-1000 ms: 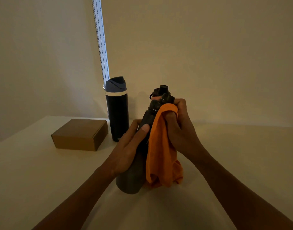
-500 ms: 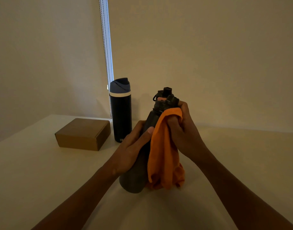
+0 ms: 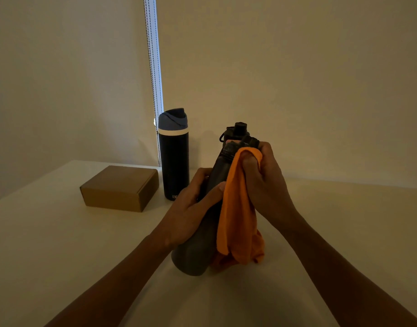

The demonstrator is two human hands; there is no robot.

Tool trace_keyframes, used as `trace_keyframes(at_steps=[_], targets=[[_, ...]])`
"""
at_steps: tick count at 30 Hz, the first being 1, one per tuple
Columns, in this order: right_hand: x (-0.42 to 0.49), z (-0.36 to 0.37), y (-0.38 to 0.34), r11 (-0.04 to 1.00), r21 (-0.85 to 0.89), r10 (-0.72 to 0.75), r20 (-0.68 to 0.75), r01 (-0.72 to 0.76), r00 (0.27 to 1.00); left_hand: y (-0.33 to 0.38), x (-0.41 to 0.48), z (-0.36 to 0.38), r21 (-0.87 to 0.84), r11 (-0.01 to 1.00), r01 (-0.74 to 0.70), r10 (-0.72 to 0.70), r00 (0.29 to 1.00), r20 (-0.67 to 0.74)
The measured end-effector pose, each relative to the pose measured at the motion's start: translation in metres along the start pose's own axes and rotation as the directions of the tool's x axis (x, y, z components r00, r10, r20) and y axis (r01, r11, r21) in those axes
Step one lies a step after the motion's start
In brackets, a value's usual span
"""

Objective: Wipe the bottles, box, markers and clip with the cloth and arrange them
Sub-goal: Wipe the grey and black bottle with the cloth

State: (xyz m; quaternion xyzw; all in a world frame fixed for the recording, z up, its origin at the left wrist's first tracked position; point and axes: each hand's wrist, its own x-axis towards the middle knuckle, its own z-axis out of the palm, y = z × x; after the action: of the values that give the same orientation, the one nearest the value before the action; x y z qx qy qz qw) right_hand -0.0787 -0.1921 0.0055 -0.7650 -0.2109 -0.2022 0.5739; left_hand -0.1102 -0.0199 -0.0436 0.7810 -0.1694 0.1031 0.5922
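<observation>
Grey bottle (image 3: 195, 253): dark, black screw cap with carry loop. Sits mid-tabletop, roughly centred between left and right edges. Tilted, base low at the tabletop (image 3: 49, 244), cap end leaning toward the far edge.

Left hand (image 3: 191, 213): fingers (image 3: 201, 172) curled round the bottle's mid-body from the left, thumb laid across the near face. Firm wrap grip.

Right hand (image 3: 266, 185): fingers closed in a fist on the bunched top of the orange cloth (image 3: 238, 227), pressing it against the bottle's neck just under the cap. The rest of the cloth hangs down the bottle's right side; its lower folds gather beside the base on the tabletop.

Navy bottle (image 3: 174, 161): upright, blue lid with a pale band, at the far edge, behind and left of the held bottle, apart from it.

Cardboard box (image 3: 120, 187): closed, flat, near the far-left corner, just left of the navy bottle.

Bead chain (image 3: 153, 67) hangs against the wall (image 3: 297, 79) behind the navy bottle. Light dim.
</observation>
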Motion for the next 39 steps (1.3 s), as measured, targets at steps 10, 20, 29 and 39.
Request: trace_keyframes(at_steps=[10,20,29,39], targets=[[0.001,-0.005,-0.004,0.993,0.11,0.035,0.122,-0.049,0.992,-0.002,-0.001,0.0,-0.242,0.96,0.142,-0.146,0.989,0.004],[0.004,-0.006,-0.001,0.987,0.138,0.073,0.035,-0.077,0.997,0.001,-0.003,0.006,-0.06,0.998,0.012,-0.012,1.0,0.016],[0.003,-0.012,-0.002,0.993,0.119,0.0,0.167,-0.021,0.986,0.002,-0.001,0.004,-0.079,0.997,0.016,-0.018,1.0,-0.023],[-0.003,-0.005,-0.002,0.985,0.167,0.019,0.151,-0.044,0.988,-0.003,-0.001,-0.002,-0.281,0.945,0.166,-0.162,0.986,0.04]])
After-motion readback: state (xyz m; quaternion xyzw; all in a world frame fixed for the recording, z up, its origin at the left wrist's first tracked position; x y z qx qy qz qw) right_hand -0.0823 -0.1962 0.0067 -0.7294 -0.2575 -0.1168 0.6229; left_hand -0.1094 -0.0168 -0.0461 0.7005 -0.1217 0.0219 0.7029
